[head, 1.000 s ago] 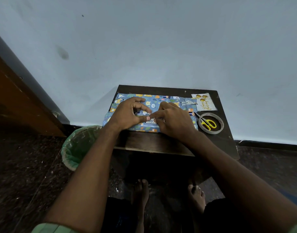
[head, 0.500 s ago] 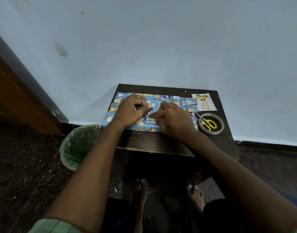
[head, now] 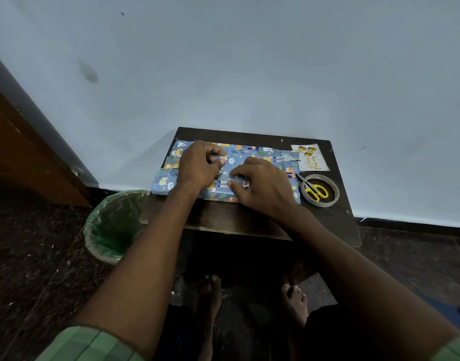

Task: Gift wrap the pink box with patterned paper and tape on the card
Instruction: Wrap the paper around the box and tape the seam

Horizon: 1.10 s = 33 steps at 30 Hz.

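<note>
Patterned paper (head: 252, 152) already covered the box on the small dark table (head: 249, 217), so I saw no pink. Half a second before, my left hand (head: 197, 165) had lain nearer the seam; now it had drawn back, fingers curled, perhaps pinching a strip of tape, though I couldn't tell. My right hand (head: 260, 186) pressed curled fingertips on the overlap. I judged the seam nearly fixed. Beside the paper waited the card (head: 311, 157), with the scissors (head: 315, 190) lying inside the tape roll (head: 334, 190).

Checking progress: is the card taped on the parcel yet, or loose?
Not on the parcel: the card lies on the table beside the wrapped box. Taped down? Cannot tell.
</note>
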Available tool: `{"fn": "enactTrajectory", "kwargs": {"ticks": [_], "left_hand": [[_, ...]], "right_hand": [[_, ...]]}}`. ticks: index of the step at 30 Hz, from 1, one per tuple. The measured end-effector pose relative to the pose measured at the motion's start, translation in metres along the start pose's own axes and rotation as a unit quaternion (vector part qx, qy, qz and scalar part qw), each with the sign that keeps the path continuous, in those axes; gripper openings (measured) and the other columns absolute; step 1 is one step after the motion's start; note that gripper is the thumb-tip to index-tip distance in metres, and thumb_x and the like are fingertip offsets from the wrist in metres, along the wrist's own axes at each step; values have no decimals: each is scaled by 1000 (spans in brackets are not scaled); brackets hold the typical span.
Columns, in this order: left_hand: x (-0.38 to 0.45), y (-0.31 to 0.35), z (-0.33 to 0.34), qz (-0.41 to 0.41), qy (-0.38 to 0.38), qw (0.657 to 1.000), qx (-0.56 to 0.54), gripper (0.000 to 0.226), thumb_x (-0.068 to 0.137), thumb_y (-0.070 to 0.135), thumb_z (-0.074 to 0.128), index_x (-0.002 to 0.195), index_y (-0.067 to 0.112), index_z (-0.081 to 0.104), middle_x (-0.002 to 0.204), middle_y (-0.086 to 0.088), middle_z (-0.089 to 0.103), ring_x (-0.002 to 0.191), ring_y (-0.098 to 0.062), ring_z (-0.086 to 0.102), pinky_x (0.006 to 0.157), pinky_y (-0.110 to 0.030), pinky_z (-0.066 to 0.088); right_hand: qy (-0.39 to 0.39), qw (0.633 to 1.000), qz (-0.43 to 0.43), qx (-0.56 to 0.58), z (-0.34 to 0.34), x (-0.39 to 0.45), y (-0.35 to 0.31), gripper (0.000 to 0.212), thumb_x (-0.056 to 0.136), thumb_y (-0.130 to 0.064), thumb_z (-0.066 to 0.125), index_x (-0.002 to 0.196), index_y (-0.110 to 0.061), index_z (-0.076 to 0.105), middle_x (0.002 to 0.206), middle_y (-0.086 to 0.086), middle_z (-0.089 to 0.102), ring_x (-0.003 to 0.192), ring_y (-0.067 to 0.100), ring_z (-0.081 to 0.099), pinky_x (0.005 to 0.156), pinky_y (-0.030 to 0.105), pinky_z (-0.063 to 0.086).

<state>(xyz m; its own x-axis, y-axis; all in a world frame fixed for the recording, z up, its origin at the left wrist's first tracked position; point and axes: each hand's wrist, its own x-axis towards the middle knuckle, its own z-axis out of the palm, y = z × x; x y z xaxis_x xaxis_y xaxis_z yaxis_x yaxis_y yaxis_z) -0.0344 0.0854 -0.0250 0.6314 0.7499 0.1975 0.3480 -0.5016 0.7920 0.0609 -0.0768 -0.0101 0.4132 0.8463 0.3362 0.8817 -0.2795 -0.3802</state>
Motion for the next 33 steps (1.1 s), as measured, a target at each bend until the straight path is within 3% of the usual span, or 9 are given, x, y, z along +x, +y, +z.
{"fn": "enactTrajectory", "kwargs": {"ticks": [3,8,10,13,21,24,26,28,33], "left_hand": [[-2,2,-8,10,-17,1000,11,19,94,5,78,109,16,81,81,15,66,70,1,66,72,-23,56],[-7,-4,-15,35,-6,999,42,23,94,2,75,115,12,78,89,1,66,71,13,65,62,-6,47],[-7,-10,-17,63,15,994,92,24,92,10,79,115,18,80,108,-1,71,93,3,68,80,-15,50],[-11,-14,-18,115,4,980,164,28,94,17,74,121,21,79,126,1,75,120,-25,66,103,-39,51],[-13,1,-19,96,2,962,256,31,93,17,66,120,28,79,120,5,79,117,-28,68,109,-43,39],[-17,13,-12,118,15,965,234,26,90,11,68,108,24,82,109,3,80,112,-28,69,104,-41,47],[-24,26,-3,183,9,967,175,32,90,8,67,113,23,80,116,4,77,114,-24,66,99,-38,51],[-30,41,12,238,-14,960,145,40,91,3,60,118,25,78,122,7,73,116,-20,63,93,-35,52],[-30,60,50,263,-31,960,89,44,89,2,53,122,20,75,121,3,72,113,-24,65,86,-40,57]], "right_hand": [[-39,994,-37,-95,6,-6,-4,45,96,-54,61,133,-29,65,115,-2,55,115,22,50,65,32,40],[-20,999,21,31,-3,-4,-6,28,87,-52,77,92,-25,82,105,-9,65,106,14,61,72,32,50],[-25,999,37,29,-12,-2,-1,40,80,-49,84,111,-23,78,124,-6,66,120,16,60,90,36,53],[-181,980,36,-74,-18,-3,1,100,78,-56,84,159,-21,37,167,5,30,155,26,25,120,44,33],[-178,975,-10,-134,-18,-4,-3,78,92,-54,70,155,-20,39,166,7,33,154,29,30,115,44,38],[-158,981,-9,-108,-12,-4,-1,61,90,-51,73,140,-20,58,151,7,54,141,29,48,106,42,45],[-124,992,12,-21,-20,-2,2,37,86,-44,77,117,-23,76,104,-5,74,100,17,67,83,35,50],[-104,991,33,71,-35,0,9,10,85,-29,79,92,-23,84,60,-14,61,62,3,57,65,29,37],[-37,991,96,91,-71,0,49,29,74,0,71,88,-22,85,77,-7,76,71,-1,66,70,23,49]]}}
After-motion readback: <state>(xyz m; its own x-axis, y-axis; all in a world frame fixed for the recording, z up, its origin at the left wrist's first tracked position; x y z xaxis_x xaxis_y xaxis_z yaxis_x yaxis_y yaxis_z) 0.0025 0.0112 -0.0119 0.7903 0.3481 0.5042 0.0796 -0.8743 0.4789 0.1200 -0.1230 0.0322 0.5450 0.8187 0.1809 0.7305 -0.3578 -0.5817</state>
